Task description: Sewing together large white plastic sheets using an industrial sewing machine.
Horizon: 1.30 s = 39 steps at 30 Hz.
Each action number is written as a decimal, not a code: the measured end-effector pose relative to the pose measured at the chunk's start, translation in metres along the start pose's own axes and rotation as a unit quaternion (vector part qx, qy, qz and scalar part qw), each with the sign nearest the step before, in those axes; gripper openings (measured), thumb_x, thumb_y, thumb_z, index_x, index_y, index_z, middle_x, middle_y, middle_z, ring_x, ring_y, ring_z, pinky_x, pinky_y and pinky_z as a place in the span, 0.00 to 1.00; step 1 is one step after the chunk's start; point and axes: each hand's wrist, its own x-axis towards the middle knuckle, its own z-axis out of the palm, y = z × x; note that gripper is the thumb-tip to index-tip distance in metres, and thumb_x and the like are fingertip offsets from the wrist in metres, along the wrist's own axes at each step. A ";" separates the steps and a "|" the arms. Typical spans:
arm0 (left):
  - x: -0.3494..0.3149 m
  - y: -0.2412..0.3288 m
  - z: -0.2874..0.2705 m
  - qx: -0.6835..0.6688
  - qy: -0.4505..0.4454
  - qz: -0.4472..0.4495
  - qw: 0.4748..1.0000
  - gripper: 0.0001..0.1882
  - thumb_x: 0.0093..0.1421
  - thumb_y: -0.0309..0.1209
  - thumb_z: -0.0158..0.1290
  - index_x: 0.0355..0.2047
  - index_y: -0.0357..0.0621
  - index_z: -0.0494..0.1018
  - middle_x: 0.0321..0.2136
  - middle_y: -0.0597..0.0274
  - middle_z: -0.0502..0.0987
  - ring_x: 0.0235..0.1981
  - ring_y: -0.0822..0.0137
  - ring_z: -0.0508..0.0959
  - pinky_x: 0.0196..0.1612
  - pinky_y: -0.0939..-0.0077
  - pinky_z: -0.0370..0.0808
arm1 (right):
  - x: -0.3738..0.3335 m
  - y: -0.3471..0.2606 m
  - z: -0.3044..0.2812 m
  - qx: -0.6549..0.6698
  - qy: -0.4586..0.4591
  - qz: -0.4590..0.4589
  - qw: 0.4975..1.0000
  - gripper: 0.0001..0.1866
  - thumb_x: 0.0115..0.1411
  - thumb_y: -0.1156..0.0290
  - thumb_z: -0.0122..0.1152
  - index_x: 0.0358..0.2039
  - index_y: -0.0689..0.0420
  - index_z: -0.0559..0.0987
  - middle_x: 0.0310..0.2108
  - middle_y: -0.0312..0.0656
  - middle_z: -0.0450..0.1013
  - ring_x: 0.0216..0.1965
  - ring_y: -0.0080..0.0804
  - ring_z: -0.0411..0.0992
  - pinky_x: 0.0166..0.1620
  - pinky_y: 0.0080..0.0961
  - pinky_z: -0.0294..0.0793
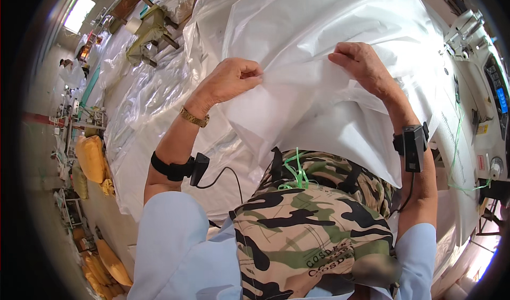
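Observation:
A large sheet of thin white plastic (308, 95) spreads across my lap and the space before me, its near edge hanging in folds over my camouflage apron. My left hand (234, 81) pinches the sheet's edge between thumb and fingers, left of the middle. On the right, my right hand (361, 69) is closed with thumb against fingers on another part of that edge. Between the two hands the edge runs roughly straight. Green strings (297, 175) lie on the apron at my waist.
To the right stands a white sewing machine (465, 34) with a control panel (498, 90) and a green thread (458, 140) trailing down. More crumpled clear plastic (154, 109) covers the left side. A small stool (151, 32) sits far left, with yellow bundles (91, 159) on the floor.

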 end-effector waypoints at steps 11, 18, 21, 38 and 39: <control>-0.008 -0.044 -0.004 -0.135 0.061 0.024 0.989 0.09 0.63 0.30 0.59 0.32 0.35 0.79 0.25 0.74 0.76 0.29 0.83 0.72 0.35 0.84 0.71 | -0.018 0.052 -0.021 0.090 0.040 0.042 0.994 0.17 0.67 0.62 0.59 0.24 0.61 0.74 0.20 0.25 0.61 0.24 0.15 0.56 0.27 0.21 0.57; -0.002 -0.010 0.032 -0.391 0.180 0.073 0.899 0.08 0.59 0.29 0.64 0.32 0.37 0.80 0.25 0.69 0.78 0.29 0.80 0.74 0.36 0.84 0.72 | -0.034 0.062 -0.030 0.006 -0.016 0.147 0.989 0.11 0.67 0.66 0.59 0.31 0.60 0.78 0.25 0.29 0.71 0.28 0.19 0.66 0.36 0.20 0.66; -0.003 0.014 0.040 -0.316 0.178 0.088 0.928 0.07 0.58 0.29 0.65 0.30 0.38 0.80 0.25 0.69 0.79 0.28 0.80 0.73 0.36 0.84 0.72 | -0.033 0.014 -0.015 -0.296 0.122 -0.069 0.945 0.14 0.62 0.69 0.60 0.48 0.58 0.79 0.53 0.46 0.73 0.54 0.45 0.70 0.59 0.41 0.65; -0.009 0.047 0.058 -0.049 0.218 0.209 0.952 0.07 0.54 0.24 0.65 0.25 0.38 0.76 0.21 0.64 0.78 0.24 0.71 0.74 0.53 0.65 0.69 | -0.025 -0.069 0.044 -0.230 0.086 -0.290 0.925 0.05 0.61 0.69 0.60 0.33 0.56 0.77 0.31 0.39 0.74 0.39 0.39 0.74 0.49 0.36 0.67; -0.010 0.046 0.059 -0.040 0.224 0.213 0.950 0.07 0.54 0.23 0.64 0.25 0.39 0.76 0.20 0.64 0.78 0.24 0.71 0.74 0.58 0.61 0.67 | -0.025 -0.069 0.048 -0.208 0.106 -0.301 0.925 0.05 0.60 0.69 0.60 0.31 0.56 0.75 0.30 0.40 0.74 0.37 0.39 0.74 0.48 0.35 0.67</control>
